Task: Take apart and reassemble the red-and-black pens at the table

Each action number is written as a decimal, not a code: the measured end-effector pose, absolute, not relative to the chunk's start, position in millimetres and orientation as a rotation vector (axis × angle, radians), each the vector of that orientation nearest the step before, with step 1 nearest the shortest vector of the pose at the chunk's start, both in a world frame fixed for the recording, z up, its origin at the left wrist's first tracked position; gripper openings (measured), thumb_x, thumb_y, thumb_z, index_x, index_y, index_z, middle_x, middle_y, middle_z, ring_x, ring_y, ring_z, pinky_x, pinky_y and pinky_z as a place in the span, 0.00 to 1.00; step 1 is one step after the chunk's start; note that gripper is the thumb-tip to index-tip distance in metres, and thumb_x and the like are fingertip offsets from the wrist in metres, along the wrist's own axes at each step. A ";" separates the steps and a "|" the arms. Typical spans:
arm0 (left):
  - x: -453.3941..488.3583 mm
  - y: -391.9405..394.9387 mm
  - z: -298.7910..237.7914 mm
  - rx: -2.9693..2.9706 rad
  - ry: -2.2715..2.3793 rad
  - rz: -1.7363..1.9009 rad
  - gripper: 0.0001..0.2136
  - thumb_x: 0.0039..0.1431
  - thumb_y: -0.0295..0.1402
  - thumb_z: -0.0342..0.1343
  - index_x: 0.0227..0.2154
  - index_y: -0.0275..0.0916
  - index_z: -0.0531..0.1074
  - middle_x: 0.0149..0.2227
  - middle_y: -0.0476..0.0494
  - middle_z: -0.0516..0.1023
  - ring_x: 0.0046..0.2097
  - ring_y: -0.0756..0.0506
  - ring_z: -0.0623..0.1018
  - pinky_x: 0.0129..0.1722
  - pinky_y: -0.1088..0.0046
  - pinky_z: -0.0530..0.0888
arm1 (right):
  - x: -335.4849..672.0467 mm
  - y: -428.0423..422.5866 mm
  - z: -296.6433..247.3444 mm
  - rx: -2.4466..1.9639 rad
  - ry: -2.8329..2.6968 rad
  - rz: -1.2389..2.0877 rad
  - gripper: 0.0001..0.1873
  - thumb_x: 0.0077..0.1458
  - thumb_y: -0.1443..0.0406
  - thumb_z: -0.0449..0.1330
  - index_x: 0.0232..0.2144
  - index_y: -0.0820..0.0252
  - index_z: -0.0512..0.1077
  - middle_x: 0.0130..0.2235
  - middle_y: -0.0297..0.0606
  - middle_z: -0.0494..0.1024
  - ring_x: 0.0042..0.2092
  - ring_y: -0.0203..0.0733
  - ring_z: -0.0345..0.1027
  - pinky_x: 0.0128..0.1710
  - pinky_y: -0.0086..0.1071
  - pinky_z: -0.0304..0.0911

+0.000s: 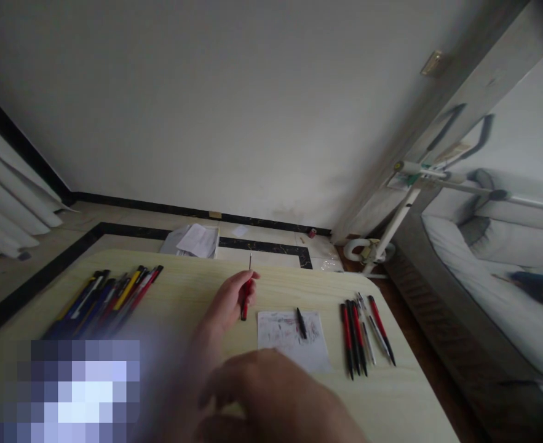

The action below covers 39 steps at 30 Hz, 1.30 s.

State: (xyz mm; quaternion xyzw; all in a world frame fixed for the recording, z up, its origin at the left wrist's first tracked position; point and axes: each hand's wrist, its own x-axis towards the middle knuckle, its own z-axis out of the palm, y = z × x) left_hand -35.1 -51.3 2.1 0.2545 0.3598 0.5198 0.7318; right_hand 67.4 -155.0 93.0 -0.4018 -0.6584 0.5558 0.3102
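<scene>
My left hand (227, 301) is closed around a red pen (245, 301), its dark end pointing toward me. A thin refill-like rod (251, 261) stands up beyond my fingertips. Nearer the camera is my right hand (275, 391), bent at the fingers and blurred; whether it holds anything is unclear. Ahead of it lies a scribbled sheet of white paper (275, 332), with a black pen (301, 323) resting on top. To the right, several red, black and clear pens (358, 335) lie side by side on the pale wooden table (183, 283).
A row of mixed blue, yellow, red and black pens (114, 295) lies at the table's left. Papers (197, 240) sit on the floor past the far edge. White exercise equipment (400, 221) and a grey sofa (483, 246) stand at right. A blurred, pixelated patch covers the lower left.
</scene>
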 end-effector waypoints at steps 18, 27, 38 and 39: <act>-38.3 -50.7 -1.9 0.594 0.756 1.170 0.10 0.50 0.37 0.52 0.30 0.35 0.68 0.19 0.52 0.65 0.17 0.55 0.62 0.17 0.78 0.56 | 183.3 -102.7 31.3 -1.839 -2.183 0.674 0.14 0.48 0.69 0.51 0.38 0.56 0.71 0.30 0.34 0.74 0.33 0.39 0.68 0.33 0.28 0.56; -37.9 -50.9 -3.5 0.606 0.780 1.166 0.10 0.51 0.38 0.52 0.30 0.35 0.67 0.20 0.52 0.65 0.18 0.56 0.62 0.17 0.78 0.57 | 179.0 -100.2 29.8 -1.854 -2.198 0.619 0.08 0.51 0.64 0.52 0.33 0.55 0.70 0.26 0.33 0.73 0.28 0.37 0.66 0.29 0.28 0.54; -35.8 -49.9 0.5 0.591 0.797 1.155 0.09 0.52 0.37 0.52 0.30 0.35 0.67 0.20 0.53 0.64 0.18 0.56 0.63 0.18 0.78 0.56 | 178.1 -104.8 29.2 -1.849 -2.227 0.537 0.08 0.51 0.66 0.51 0.32 0.55 0.70 0.30 0.33 0.73 0.30 0.37 0.66 0.29 0.27 0.54; -36.0 -49.8 0.3 0.592 0.792 1.155 0.09 0.52 0.37 0.52 0.31 0.35 0.67 0.20 0.53 0.64 0.18 0.56 0.62 0.18 0.78 0.56 | 178.2 -104.8 28.8 -1.843 -2.226 0.541 0.08 0.51 0.66 0.51 0.32 0.55 0.69 0.30 0.34 0.73 0.30 0.37 0.66 0.29 0.27 0.54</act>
